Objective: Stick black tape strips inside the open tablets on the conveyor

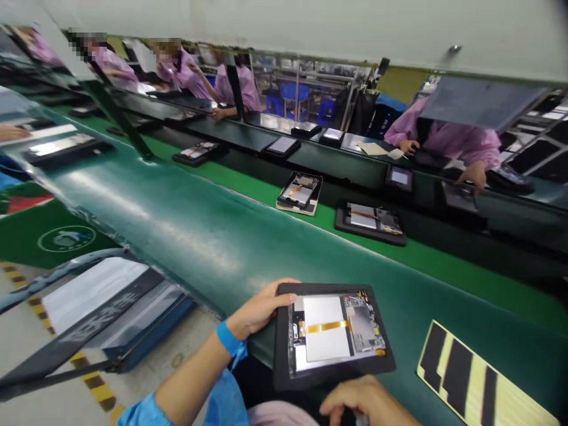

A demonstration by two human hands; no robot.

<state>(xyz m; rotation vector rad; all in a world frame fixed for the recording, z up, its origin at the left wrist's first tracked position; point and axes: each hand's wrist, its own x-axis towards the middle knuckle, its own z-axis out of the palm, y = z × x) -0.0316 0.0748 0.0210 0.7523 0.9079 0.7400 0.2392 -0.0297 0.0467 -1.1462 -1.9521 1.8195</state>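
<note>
Left hand (261, 307) holds open black-framed rectangular tablet (329, 328); right hand (364, 395) curled, contents unclear. Probably light, fragile; grip rim (281, 349).

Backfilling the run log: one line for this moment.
left hand: grips black tray | right hand: near tray's lower edge, grip unclear | tray: opened tablet, orange ribbon exposed | bench: yellow sheet, black strips

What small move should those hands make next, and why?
Perhaps bring the right hand up to steady the near edge of the black tray: only the left hand visibly grips it, at its left side, and the opened device in it has exposed parts.
</note>
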